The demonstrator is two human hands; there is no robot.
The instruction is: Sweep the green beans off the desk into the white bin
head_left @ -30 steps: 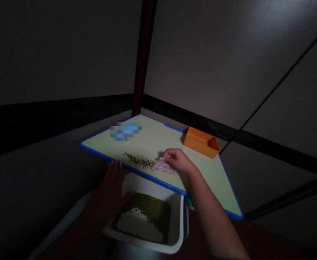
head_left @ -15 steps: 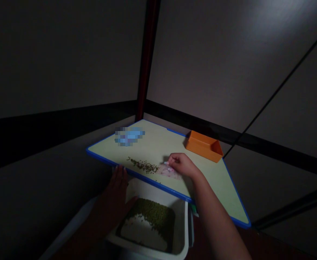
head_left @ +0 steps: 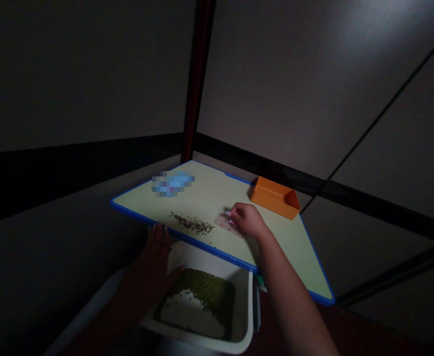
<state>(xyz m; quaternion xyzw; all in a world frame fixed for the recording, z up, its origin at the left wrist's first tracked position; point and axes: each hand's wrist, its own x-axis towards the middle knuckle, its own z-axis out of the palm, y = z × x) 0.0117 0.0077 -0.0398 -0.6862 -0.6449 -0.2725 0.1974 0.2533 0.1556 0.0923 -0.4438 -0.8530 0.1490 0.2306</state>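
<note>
Shifted a little right and away from the near edge since a second ago, a pink sheet (head_left: 223,221) lies on the pale counter (head_left: 211,192) under the right hand (head_left: 247,218), as I watch from afar through the head camera. The right hand's fingers are bent and pinched at the sheet's upper edge; I cannot make out its material. Just left of it, scattered grains (head_left: 198,226) form a loose band along the counter's blue front edge.

Below that edge stands a white tub (head_left: 251,296), its far side tucked partly beneath the counter. Inside I see a bank of green grains (head_left: 207,287) against the far and right sides, with pale floor showing nearer me. The left hand (head_left: 153,259) is unclenched, fingers stretched to the counter's edge and thumb reaching over the tub; in the shadow I cannot tell whether it grips anything.

An orange tray (head_left: 271,202) sits at the back right, a pixelated blue item (head_left: 173,184) at the back left. Dim wall panels (head_left: 294,94) meet behind at a dark red post (head_left: 196,74).
</note>
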